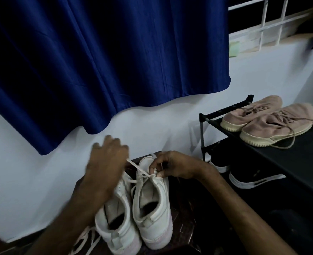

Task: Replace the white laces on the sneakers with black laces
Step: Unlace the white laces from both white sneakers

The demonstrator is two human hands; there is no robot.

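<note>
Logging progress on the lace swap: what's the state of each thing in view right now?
White lace, taut, partly threaded in one white sneaker.
Left hand, gripping that lace.
Right hand, pinching the sneaker's eyelet edge.
Loose lace, on floor.
Pink sneakers, laced, on rack.

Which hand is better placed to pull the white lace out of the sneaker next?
Probably the left. The left hand grips the taut white lace running up from the white sneaker, so it can draw it away. The right hand pinches that sneaker's upper, steadying it.
</note>
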